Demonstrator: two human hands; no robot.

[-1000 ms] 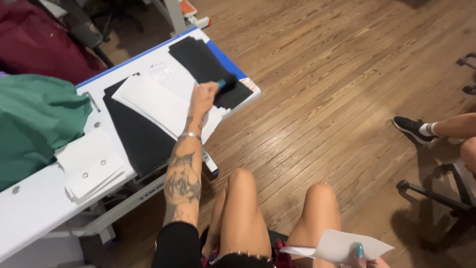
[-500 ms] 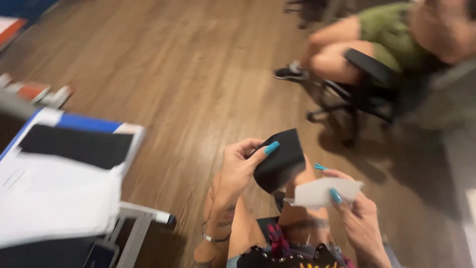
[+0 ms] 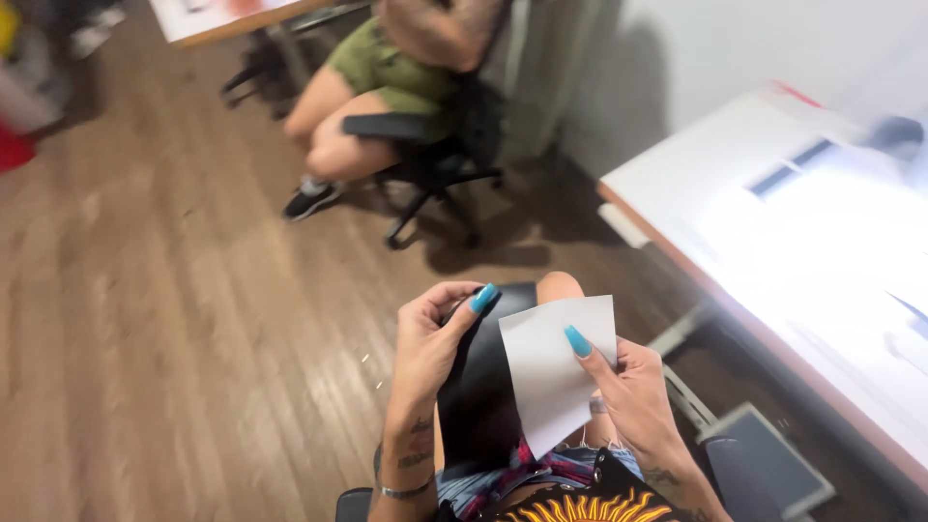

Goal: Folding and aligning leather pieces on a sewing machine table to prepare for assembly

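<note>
- At the lower middle of the frame, the left hand is closed around the upper edge of a black sheet, thumb on top, the sheet hanging over the lap.
- Just right of it, the right hand pinches a white card between fingers and thumb, holding it upright and tilted.
- The card overlaps the black sheet's right edge; whether they touch I cannot tell.
- As a judgement: both pieces are in hand and brought together, but not yet aligned or joined.
- At right, a white tabletop carries blurred pale sheets.
- At upper middle, another person sits on an office chair over the wooden floor.
</note>
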